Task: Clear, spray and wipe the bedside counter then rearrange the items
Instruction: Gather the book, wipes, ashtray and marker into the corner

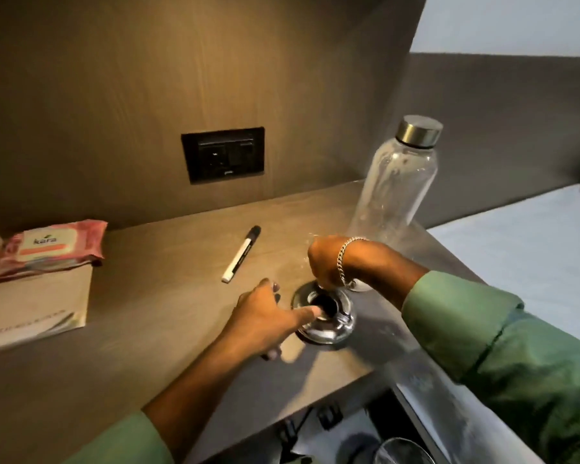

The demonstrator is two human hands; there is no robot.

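A round glass ashtray sits on the brown bedside counter, near its right front edge. My left hand reaches in from below with its fingers spread, and one digit lies across the ashtray's rim into the dark bowl. My right hand, with a chain bracelet on the wrist, comes down from the right, its fingers bunched on the ashtray's far rim. A black-and-white marker pen lies loose to the left of the ashtray. A clear bottle with a steel cap stands just behind my right hand.
A pink pack of wipes rests on a booklet at the counter's left end. A black socket plate is set in the back wall. A bed with a pale sheet lies to the right. A bin stands below the counter.
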